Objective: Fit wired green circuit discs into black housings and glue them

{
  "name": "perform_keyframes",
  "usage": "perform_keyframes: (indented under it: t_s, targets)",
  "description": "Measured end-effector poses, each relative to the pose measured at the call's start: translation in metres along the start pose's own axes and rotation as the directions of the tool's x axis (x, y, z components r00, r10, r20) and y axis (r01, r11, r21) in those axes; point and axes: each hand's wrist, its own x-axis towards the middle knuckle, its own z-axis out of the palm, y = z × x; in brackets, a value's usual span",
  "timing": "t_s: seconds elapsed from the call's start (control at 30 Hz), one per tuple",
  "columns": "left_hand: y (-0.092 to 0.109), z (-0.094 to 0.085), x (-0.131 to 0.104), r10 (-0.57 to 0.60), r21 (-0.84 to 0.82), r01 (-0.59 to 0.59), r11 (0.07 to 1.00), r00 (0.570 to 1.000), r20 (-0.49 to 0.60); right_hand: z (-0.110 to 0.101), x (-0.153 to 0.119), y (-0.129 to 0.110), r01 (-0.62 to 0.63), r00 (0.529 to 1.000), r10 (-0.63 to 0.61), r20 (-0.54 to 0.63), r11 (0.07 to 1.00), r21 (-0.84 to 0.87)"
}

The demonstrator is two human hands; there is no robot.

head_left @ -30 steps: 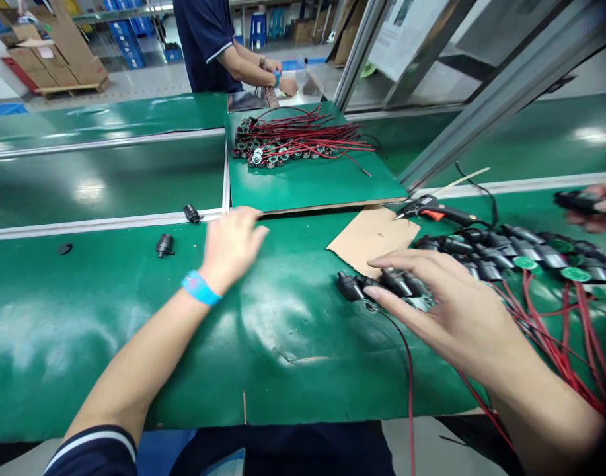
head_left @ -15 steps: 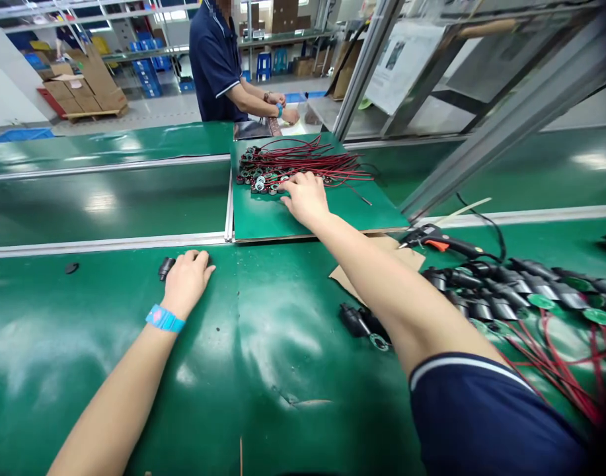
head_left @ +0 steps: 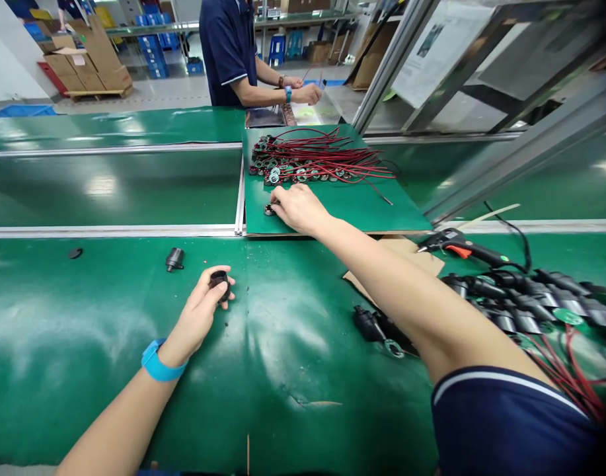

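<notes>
Head view: left hand (head_left: pixel 196 314), fingers curled, thumb pressing black housing (head_left: pixel 219 285) between them. Right hand (head_left: pixel 300 208): thumb and fingertips pinching small round part (head_left: pixel 269 209). Wired parts (head_left: pixel 303 158) lie beyond right fingers; second housing (head_left: pixel 174 259) left of left fingers.

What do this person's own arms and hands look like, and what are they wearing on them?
Both hands are ungloved. The left wrist wears a smooth, bright blue wristband; the left sleeve is out of view. The right arm has a short navy sleeve with a white stripe near its hem, and nothing shows on that wrist. No cables run along either arm.
</notes>
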Motion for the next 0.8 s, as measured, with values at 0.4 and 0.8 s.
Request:
perform_keyframes:
  t_s: [0.4, 0.8]
  targets:
    - [0.006, 0.007, -0.010, 0.041, -0.131, -0.031, 0.991, 0.996, 0.073, -0.076, -0.079, -0.102, 0.141, 0.989, -0.150, 0.007, 0.945, 0.294]
    - [0.019, 0.045, -0.060, 0.081, -0.263, 0.031, 0.964, 0.912, 0.402, -0.088, -0.201, -0.153, 0.139, 0.980, -0.036, -0.196, 0.831, 0.539]
